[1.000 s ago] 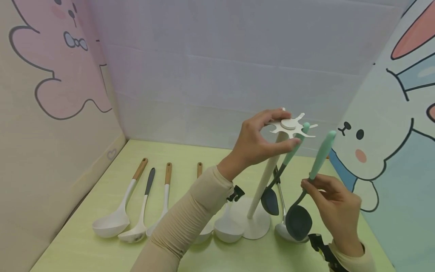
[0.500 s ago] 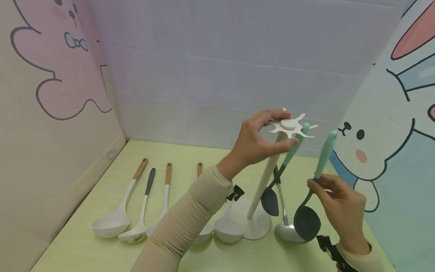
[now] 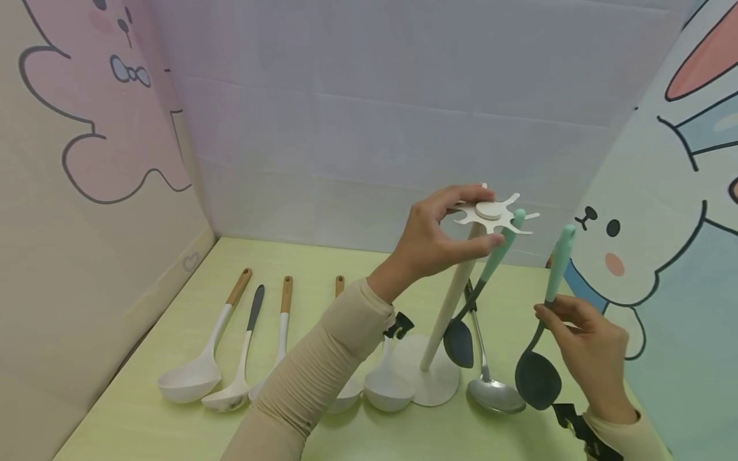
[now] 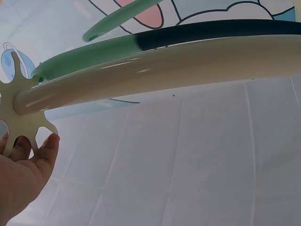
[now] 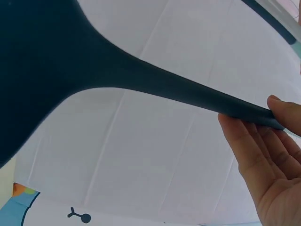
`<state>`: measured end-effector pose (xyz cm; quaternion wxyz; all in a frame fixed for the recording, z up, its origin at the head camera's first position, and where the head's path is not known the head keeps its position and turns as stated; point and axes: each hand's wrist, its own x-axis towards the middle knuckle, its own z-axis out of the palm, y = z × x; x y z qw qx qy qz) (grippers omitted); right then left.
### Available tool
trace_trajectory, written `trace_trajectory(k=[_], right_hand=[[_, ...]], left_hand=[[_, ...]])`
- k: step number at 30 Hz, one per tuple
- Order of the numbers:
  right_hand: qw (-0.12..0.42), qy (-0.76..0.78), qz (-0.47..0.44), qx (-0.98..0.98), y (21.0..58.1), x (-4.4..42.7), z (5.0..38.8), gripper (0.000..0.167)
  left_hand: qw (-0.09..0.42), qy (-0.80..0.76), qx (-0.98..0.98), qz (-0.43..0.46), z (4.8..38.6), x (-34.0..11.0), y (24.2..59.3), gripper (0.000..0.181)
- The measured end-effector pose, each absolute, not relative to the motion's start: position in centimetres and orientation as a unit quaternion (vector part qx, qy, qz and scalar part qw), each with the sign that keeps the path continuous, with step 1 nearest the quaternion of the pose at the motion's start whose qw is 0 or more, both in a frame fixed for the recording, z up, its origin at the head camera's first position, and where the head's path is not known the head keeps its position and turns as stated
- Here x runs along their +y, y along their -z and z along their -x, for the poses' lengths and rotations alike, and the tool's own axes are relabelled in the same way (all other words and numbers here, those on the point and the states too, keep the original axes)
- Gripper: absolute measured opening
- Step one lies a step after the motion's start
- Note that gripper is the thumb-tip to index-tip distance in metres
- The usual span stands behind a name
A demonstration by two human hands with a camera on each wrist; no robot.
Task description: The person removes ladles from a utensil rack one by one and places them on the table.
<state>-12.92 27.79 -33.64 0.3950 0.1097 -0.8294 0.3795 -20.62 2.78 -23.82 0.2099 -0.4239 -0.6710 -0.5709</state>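
Observation:
My left hand [image 3: 429,250] grips the star-shaped hook top of a white utensil stand [image 3: 455,304], thumb and fingers at its edge. A ladle with a mint handle and dark bowl [image 3: 459,343] hangs on the stand's right side. My right hand [image 3: 590,352] pinches another mint-handled ladle [image 3: 538,380] at its dark neck, upright and apart from the stand. In the right wrist view, the thumb and fingertips close on that ladle's shaft [image 5: 188,92]. The left wrist view shows the stand's pole [image 4: 155,70] alongside the hung ladle's handle [image 4: 94,59].
A steel ladle [image 3: 496,395] lies right of the stand base [image 3: 438,390]. To the left lie several white ladles, among them a wood-handled one [image 3: 190,381] and a grey-handled one [image 3: 227,398]. Cloth walls [image 3: 392,128] enclose the table [image 3: 132,410] at the back and sides.
My right hand has moved right with the ladle, away from the stand, and more of the steel ladle shows. The left hand and stand have stayed almost still.

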Motion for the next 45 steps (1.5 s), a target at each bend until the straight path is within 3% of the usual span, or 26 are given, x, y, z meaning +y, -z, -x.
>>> trace_trajectory(k=[30,45], right_hand=[[0.307,-0.32,-0.002,-0.896,36.5,31.4,15.0,0.018],[0.2,-0.347,0.027,-0.916,38.5,32.5,16.5,0.023]], left_hand=[[0.192,0.584,-0.647,0.452,21.3,2.5,24.1,0.046],[0.174,0.591,-0.649,0.446,21.3,2.5,23.8,0.046]])
